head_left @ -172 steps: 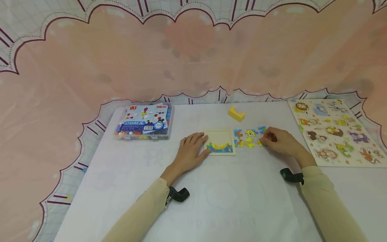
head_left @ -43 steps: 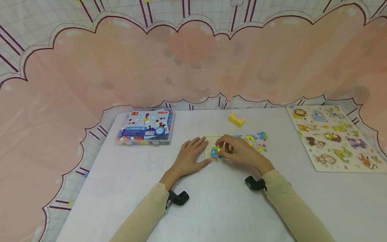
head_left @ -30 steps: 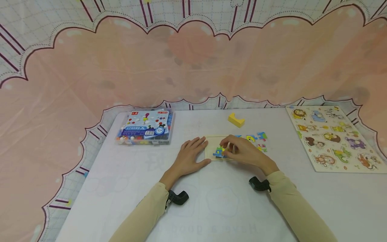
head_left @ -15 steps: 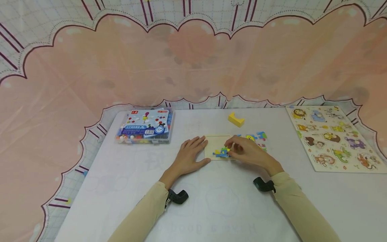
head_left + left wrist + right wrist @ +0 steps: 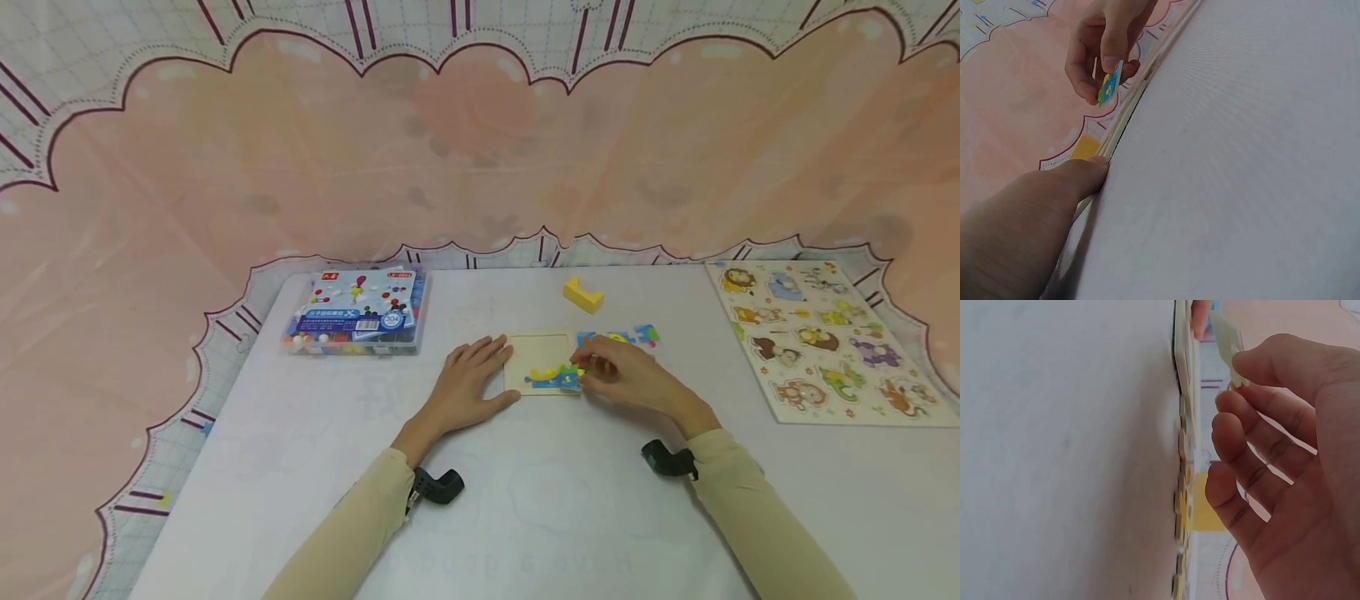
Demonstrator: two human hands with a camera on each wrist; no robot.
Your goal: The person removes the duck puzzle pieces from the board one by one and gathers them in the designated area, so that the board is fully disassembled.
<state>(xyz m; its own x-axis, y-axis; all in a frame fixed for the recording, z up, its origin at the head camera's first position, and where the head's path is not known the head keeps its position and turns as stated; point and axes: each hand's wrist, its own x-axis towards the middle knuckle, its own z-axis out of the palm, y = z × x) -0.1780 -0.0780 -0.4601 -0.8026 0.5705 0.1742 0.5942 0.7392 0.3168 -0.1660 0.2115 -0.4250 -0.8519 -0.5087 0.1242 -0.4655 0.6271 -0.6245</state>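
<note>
Now the right hand [image 5: 637,379] is pinching a puzzle piece [image 5: 1109,86] between thumb and finger over the lower right part of the pale tray [image 5: 538,350], further right than a moment ago, while the left hand [image 5: 467,387] is resting with fingers outstretched at the tray's left edge, as before. The left wrist view is showing the piece's blue, yellow and green printed side, whereas the right wrist view is showing its plain pale side and the remaining fingers curving loosely.
</note>
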